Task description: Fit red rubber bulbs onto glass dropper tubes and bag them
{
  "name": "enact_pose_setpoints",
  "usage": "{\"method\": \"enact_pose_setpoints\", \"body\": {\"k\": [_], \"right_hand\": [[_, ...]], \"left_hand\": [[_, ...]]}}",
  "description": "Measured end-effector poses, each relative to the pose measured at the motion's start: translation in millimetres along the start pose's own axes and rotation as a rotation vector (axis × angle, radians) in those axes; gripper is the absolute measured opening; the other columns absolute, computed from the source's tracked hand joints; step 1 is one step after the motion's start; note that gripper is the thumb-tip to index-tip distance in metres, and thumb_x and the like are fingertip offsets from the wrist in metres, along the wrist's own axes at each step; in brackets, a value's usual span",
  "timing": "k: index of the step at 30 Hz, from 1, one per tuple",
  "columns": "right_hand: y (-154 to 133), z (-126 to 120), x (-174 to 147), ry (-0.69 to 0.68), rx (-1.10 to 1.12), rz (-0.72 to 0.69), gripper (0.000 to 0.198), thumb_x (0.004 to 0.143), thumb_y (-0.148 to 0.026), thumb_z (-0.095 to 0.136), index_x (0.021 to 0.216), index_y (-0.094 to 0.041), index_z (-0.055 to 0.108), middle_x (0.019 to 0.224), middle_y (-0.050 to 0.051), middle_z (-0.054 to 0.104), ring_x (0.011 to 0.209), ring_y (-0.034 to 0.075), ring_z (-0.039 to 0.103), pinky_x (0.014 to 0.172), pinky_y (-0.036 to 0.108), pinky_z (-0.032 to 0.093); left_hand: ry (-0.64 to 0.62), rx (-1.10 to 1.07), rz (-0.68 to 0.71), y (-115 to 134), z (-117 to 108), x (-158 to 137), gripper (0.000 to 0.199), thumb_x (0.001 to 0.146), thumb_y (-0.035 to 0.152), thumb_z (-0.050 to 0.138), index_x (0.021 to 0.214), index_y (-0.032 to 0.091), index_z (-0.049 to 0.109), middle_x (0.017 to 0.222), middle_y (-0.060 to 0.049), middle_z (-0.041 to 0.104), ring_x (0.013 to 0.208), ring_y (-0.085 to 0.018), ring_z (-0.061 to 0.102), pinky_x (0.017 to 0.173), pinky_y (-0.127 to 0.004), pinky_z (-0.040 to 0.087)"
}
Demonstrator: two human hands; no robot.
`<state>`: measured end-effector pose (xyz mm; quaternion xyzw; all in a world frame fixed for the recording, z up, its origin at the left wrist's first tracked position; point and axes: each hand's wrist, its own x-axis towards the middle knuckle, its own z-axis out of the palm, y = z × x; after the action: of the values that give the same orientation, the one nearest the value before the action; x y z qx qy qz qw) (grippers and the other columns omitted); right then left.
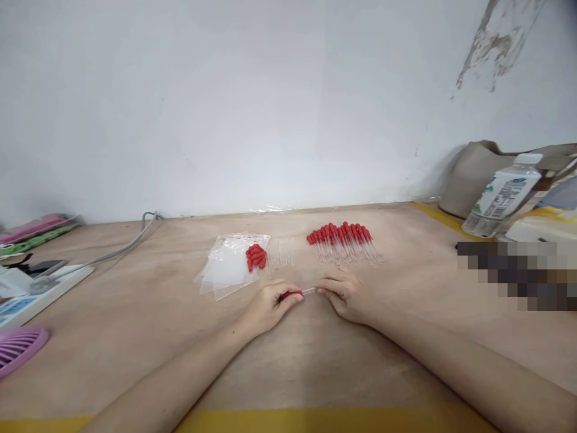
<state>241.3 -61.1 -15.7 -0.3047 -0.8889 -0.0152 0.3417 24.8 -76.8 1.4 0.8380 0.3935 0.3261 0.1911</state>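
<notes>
Close to the middle of the table, my left hand (276, 304) pinches a red rubber bulb (295, 293). A thin clear dropper tube (309, 291) runs from that bulb to my right hand (345, 296), whose closed fingers grip its other end. Just beyond my left hand lies a small heap of loose red bulbs (256, 257), partly on clear plastic bags (228, 264). A row of bare clear tubes (282, 252) is beside the heap. Past my right hand, several droppers with red bulbs fitted (342, 234) lie side by side, tips toward me.
At the right stand a plastic bottle (505, 195) and a beige bag-like container (469, 174); a blurred patch hides what lies in front. On the left are a power strip (54, 288) with a grey cable (121, 249), a purple slatted object (22, 349) and a pink-and-green packet (38, 231).
</notes>
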Motion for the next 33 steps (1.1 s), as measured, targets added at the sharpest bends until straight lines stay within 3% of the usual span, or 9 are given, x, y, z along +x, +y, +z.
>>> {"method": "enact_pose_setpoints", "body": {"k": [7, 12, 23, 28, 33], "right_hand": [[-14.7, -1.6, 0.9, -0.026, -0.094, 0.039, 0.024, 0.087, -0.022, 0.039, 0.082, -0.018, 0.062, 0.065, 0.002, 0.058, 0.055, 0.011, 0.047, 0.051, 0.024, 0.027], [-21.5, -1.3, 4.2, -0.080, -0.134, 0.050, 0.027, 0.087, -0.024, 0.038, 0.073, -0.017, 0.060, 0.062, 0.001, 0.057, 0.051, 0.010, 0.044, 0.049, 0.025, 0.023], [-23.3, -0.9, 15.6, -0.242, 0.195, 0.254, 0.028, 0.086, -0.022, 0.039, 0.064, -0.018, 0.056, 0.058, -0.001, 0.058, 0.051, 0.010, 0.048, 0.051, 0.022, 0.032], [-22.5, -7.6, 18.3, -0.278, 0.286, 0.327, 0.027, 0.088, -0.028, 0.039, 0.071, -0.019, 0.057, 0.061, -0.001, 0.059, 0.053, 0.010, 0.050, 0.051, 0.021, 0.034], [-24.4, -8.1, 14.7, -0.153, 0.305, 0.314, 0.011, 0.083, -0.024, 0.047, 0.080, -0.019, 0.056, 0.071, 0.000, 0.062, 0.062, 0.011, 0.054, 0.057, 0.022, 0.039]], "left_hand": [[-0.018, 0.031, -0.002, -2.2, 1.5, -1.5, 0.019, 0.083, 0.032, 0.052, 0.085, 0.017, 0.064, 0.074, -0.002, 0.061, 0.064, -0.012, 0.053, 0.059, -0.023, 0.042], [-0.044, 0.056, 0.057, -2.4, 2.5, -1.6, 0.017, 0.083, 0.028, 0.051, 0.083, 0.017, 0.063, 0.073, -0.002, 0.061, 0.067, -0.013, 0.054, 0.061, -0.023, 0.042], [-0.061, 0.129, 0.150, -5.6, 3.0, 1.5, 0.020, 0.085, 0.030, 0.047, 0.086, 0.018, 0.063, 0.073, -0.003, 0.062, 0.067, -0.013, 0.054, 0.062, -0.023, 0.041], [0.000, 0.021, 0.044, -7.9, -1.1, 2.8, 0.023, 0.082, 0.035, 0.053, 0.089, 0.018, 0.066, 0.079, -0.004, 0.067, 0.069, -0.014, 0.058, 0.063, -0.024, 0.045], [0.024, -0.054, -0.069, -12.6, -3.5, 1.0, 0.020, 0.077, 0.035, 0.060, 0.086, 0.019, 0.068, 0.081, -0.002, 0.069, 0.070, -0.015, 0.061, 0.062, -0.024, 0.047]]}}
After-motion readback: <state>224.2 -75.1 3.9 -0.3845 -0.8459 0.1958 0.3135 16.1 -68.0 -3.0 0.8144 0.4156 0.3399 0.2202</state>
